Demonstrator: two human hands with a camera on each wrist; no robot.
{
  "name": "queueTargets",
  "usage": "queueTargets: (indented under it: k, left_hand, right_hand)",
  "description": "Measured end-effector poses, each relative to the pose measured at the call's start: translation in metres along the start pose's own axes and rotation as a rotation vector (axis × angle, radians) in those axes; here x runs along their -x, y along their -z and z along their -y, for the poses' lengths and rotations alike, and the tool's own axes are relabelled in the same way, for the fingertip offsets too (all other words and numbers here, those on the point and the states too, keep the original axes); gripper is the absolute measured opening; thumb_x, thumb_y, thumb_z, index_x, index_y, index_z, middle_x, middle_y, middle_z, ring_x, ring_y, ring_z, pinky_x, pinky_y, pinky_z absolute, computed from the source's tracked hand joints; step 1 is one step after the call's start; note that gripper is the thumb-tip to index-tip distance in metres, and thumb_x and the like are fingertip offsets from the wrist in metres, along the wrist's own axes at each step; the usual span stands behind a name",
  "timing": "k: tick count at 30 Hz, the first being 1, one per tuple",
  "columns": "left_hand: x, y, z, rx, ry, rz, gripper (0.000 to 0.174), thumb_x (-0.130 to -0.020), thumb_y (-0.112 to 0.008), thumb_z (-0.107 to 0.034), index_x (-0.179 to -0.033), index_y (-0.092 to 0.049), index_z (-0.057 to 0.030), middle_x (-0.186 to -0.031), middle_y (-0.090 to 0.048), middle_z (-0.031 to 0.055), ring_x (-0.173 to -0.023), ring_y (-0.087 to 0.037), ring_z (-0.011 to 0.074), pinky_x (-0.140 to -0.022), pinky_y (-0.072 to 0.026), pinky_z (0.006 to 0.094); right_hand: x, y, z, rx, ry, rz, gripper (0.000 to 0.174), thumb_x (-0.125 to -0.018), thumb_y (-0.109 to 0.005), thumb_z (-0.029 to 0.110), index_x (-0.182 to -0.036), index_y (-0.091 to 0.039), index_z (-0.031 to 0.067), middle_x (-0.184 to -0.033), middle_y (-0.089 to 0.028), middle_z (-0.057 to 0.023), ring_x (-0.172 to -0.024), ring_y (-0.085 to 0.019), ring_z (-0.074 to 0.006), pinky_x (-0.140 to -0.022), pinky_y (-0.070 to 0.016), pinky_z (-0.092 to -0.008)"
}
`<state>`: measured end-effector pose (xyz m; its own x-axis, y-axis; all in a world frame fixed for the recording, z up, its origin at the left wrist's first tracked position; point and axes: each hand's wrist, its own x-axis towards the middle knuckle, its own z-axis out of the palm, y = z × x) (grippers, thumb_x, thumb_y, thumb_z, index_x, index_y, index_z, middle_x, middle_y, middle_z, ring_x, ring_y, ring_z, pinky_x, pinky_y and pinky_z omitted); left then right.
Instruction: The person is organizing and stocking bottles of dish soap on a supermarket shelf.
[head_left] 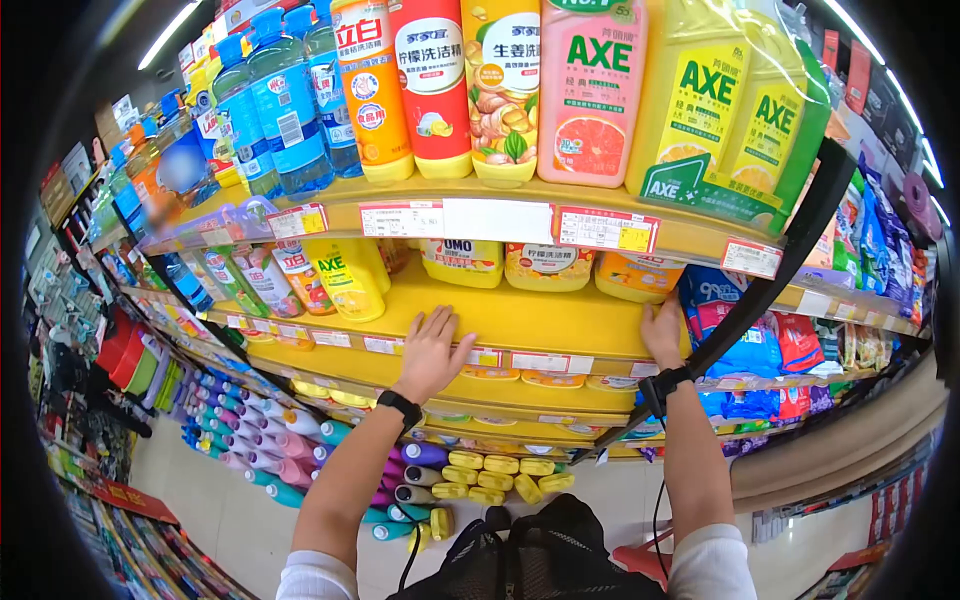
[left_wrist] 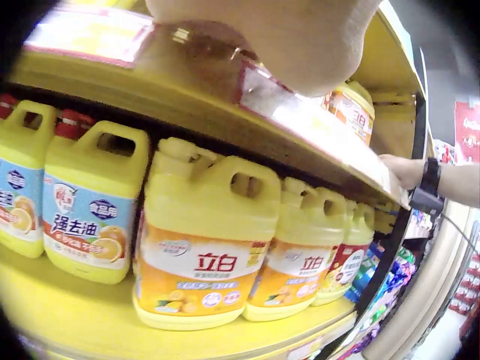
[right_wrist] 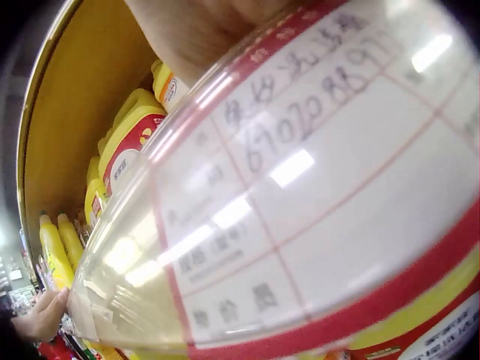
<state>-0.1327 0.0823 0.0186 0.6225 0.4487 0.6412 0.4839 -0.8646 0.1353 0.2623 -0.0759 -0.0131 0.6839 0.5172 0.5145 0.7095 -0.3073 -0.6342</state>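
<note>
My left hand (head_left: 430, 355) rests on the yellow shelf (head_left: 480, 310) with its fingers stretched out, and nothing is in its grip. To its left stand yellow AXE bottles (head_left: 347, 283) of dish soap. My right hand (head_left: 661, 332) lies at the right end of the same shelf, beside a yellow jug with an orange label (head_left: 636, 277). Its fingers point inward, loosely extended. Farther left on this row are an OMO jug (head_left: 462, 262) and a lemon dish soap jug (head_left: 549, 266). In the left wrist view, the palm hides part of the shelf edge.
Above is a shelf of tall dish soap bottles, among them a pink AXE bottle (head_left: 590, 90). Price tags (head_left: 540, 362) line the shelf edge. A dark upright post (head_left: 740, 300) borders the right end. Yellow jugs (left_wrist: 202, 247) fill the shelf below. Bottles (head_left: 500, 478) stand on the floor.
</note>
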Motion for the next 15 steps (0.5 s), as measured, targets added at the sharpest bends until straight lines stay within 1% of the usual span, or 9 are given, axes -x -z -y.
queueTargets:
  k: [1, 3, 4, 5, 7, 8, 10, 12, 15]
  left_hand:
    - [0.004, 0.0, 0.004, 0.002, 0.0, -0.005, 0.041, -0.095, -0.061, -0.029, -0.115, -0.062, 0.0067, -0.126, -0.062, 0.0238, -0.121, -0.056, 0.0379, -0.107, -0.0384, 0.0483]
    - [0.008, -0.001, 0.01, -0.004, -0.012, -0.047, 0.044, -0.095, -0.06, -0.031, -0.115, -0.063, 0.0077, -0.125, -0.063, 0.0245, -0.122, -0.057, 0.0372, -0.108, -0.0379, 0.0486]
    - [0.011, -0.002, 0.01, -0.009, -0.017, -0.064, 0.045, -0.095, -0.06, -0.032, -0.115, -0.063, 0.0081, -0.125, -0.063, 0.0248, -0.122, -0.057, 0.0369, -0.108, -0.0376, 0.0488]
    - [0.013, -0.004, 0.01, -0.034, -0.02, -0.098, 0.043, -0.093, -0.062, -0.029, -0.115, -0.064, 0.0079, -0.123, -0.064, 0.0243, -0.121, -0.058, 0.0368, -0.107, -0.0397, 0.0483]
    - [0.013, -0.011, 0.007, -0.033, 0.003, -0.136, 0.042, -0.092, -0.063, -0.028, -0.114, -0.064, 0.0076, -0.122, -0.065, 0.0239, -0.119, -0.059, 0.0371, -0.106, -0.041, 0.0479]
    - [0.013, -0.013, 0.007, -0.034, 0.016, -0.153, 0.041, -0.091, -0.064, -0.028, -0.114, -0.064, 0.0075, -0.121, -0.065, 0.0237, -0.119, -0.059, 0.0372, -0.105, -0.0417, 0.0477]
    - [0.012, -0.014, 0.008, -0.026, 0.003, -0.171, 0.04, -0.091, -0.065, -0.027, -0.113, -0.065, 0.0071, -0.12, -0.066, 0.0234, -0.117, -0.06, 0.0374, -0.104, -0.0427, 0.0474]
    - [0.012, -0.015, 0.009, -0.028, -0.011, -0.181, 0.04, -0.09, -0.065, -0.026, -0.113, -0.065, 0.0067, -0.119, -0.066, 0.0231, -0.116, -0.06, 0.0375, -0.104, -0.0431, 0.0473]
    - [0.013, -0.015, 0.008, -0.044, -0.017, -0.185, 0.039, -0.09, -0.064, -0.026, -0.112, -0.065, 0.0064, -0.119, -0.066, 0.0227, -0.116, -0.06, 0.0373, -0.103, -0.0432, 0.0474]
  right_hand:
    - [-0.002, 0.002, 0.003, 0.018, -0.049, 0.026, 0.069, -0.091, -0.061, 0.016, -0.148, -0.028, -0.006, -0.147, -0.039, -0.0301, -0.138, -0.037, -0.0435, -0.115, -0.0313, -0.0418]
    - [-0.003, 0.004, 0.012, 0.049, -0.149, 0.079, 0.071, -0.091, -0.061, 0.017, -0.148, -0.026, -0.0078, -0.149, -0.037, -0.0306, -0.139, -0.035, -0.0434, -0.116, -0.0304, -0.0418]
    - [-0.002, 0.007, 0.017, 0.076, -0.165, 0.108, 0.072, -0.091, -0.061, 0.017, -0.148, -0.026, -0.0084, -0.15, -0.036, -0.031, -0.14, -0.035, -0.0435, -0.116, -0.03, -0.0419]
    - [-0.001, 0.009, 0.022, 0.099, -0.183, 0.137, 0.073, -0.091, -0.062, 0.017, -0.148, -0.025, -0.0091, -0.15, -0.035, -0.0313, -0.14, -0.034, -0.0437, -0.117, -0.0295, -0.0421]
    - [0.003, 0.009, 0.026, 0.143, -0.157, 0.109, 0.065, -0.091, -0.062, 0.019, -0.139, -0.033, -0.0117, -0.141, -0.041, -0.0332, -0.133, -0.039, -0.0455, -0.113, -0.0327, -0.0444]
    - [0.008, 0.007, 0.026, 0.164, -0.113, 0.054, 0.057, -0.09, -0.062, 0.021, -0.129, -0.041, -0.0137, -0.131, -0.048, -0.0348, -0.126, -0.044, -0.0472, -0.109, -0.0363, -0.0465]
    - [0.01, 0.003, 0.021, 0.191, -0.025, -0.042, 0.05, -0.09, -0.063, 0.022, -0.119, -0.049, -0.0153, -0.122, -0.055, -0.0363, -0.119, -0.05, -0.049, -0.105, -0.0399, -0.0488]
    - [0.013, 0.0, 0.02, 0.203, 0.054, -0.115, 0.048, -0.089, -0.063, 0.022, -0.118, -0.05, -0.0146, -0.121, -0.055, -0.0363, -0.118, -0.05, -0.0492, -0.104, -0.04, -0.0491]
    - [0.015, 0.005, 0.024, 0.215, -0.004, -0.032, 0.05, -0.089, -0.064, 0.02, -0.121, -0.048, -0.015, -0.123, -0.053, -0.0366, -0.119, -0.049, -0.0496, -0.105, -0.0397, -0.0489]
